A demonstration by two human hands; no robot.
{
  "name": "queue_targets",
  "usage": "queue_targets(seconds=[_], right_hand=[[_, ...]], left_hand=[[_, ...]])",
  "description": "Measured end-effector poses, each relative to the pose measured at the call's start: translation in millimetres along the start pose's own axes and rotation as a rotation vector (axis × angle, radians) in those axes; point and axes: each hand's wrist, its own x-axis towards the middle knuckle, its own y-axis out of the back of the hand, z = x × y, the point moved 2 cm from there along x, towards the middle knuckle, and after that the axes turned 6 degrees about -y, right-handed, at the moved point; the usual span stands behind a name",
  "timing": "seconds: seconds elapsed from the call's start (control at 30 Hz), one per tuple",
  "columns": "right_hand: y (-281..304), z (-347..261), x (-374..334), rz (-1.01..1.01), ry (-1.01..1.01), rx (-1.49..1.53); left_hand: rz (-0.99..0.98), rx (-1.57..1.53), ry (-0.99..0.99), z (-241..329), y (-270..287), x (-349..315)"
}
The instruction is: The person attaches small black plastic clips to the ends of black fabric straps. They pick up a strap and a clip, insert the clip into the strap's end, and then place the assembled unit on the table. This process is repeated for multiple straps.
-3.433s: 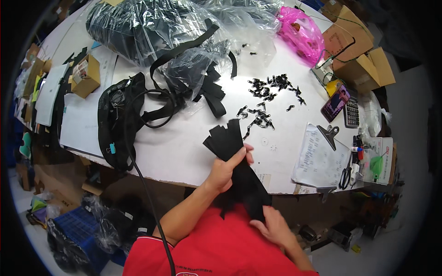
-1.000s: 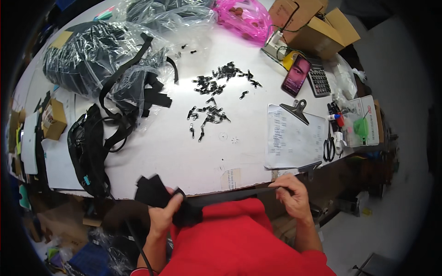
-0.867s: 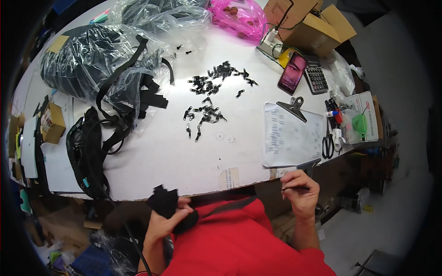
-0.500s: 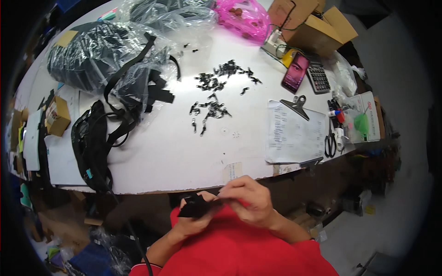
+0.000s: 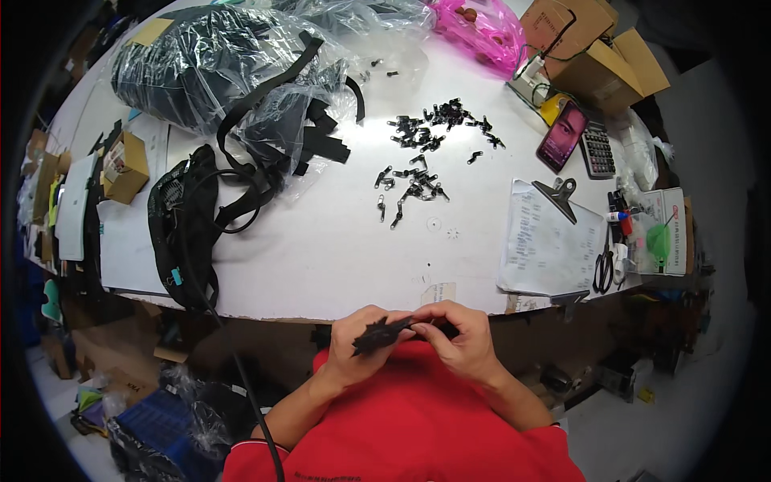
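Observation:
Just off the table's front edge, my left hand (image 5: 361, 347) is closed around a bunch of black fabric strips (image 5: 376, 336) with jagged ends. My right hand (image 5: 460, 341) pinches the other end of the strips between thumb and fingers, close beside the left. Details of the pinched end are too small to make out. Beyond my hands, several small black zipper sliders (image 5: 422, 186) with pulls lie scattered on the white table (image 5: 337, 249). A denser heap of zipper sliders (image 5: 450, 115) sits behind them.
At left lie a black bag (image 5: 181, 241) and a large plastic-wrapped bundle (image 5: 201, 72) with black straps. A clipboard (image 5: 546, 241), scissors (image 5: 603, 269), phone (image 5: 562, 136) and calculator (image 5: 598, 153) are at right. Behind them stand cardboard boxes (image 5: 598, 72) and a pink bag (image 5: 482, 36). A black cable (image 5: 241, 361) hangs at left.
The view has shifted, so the table's things appear farther right. Both hands have come up nearer the table edge, and the black strips now show spread ends beside the left hand.

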Motion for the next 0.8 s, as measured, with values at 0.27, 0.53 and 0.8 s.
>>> queue_targets(seconds=[0.27, 0.53, 0.8], right_hand=[[-11, 36, 16, -0.113, -0.420, 0.573], [-7, 33, 136, 0.517, 0.220, -0.633], [8, 24, 129, 0.289, 0.084, -0.106]], left_hand=[[0.119, 0.226, -0.240, -6, -1, 1], [0.161, -0.160, 0.245, -25, 0, -4], [0.199, -0.195, 0.140, -21, 6, 2]])
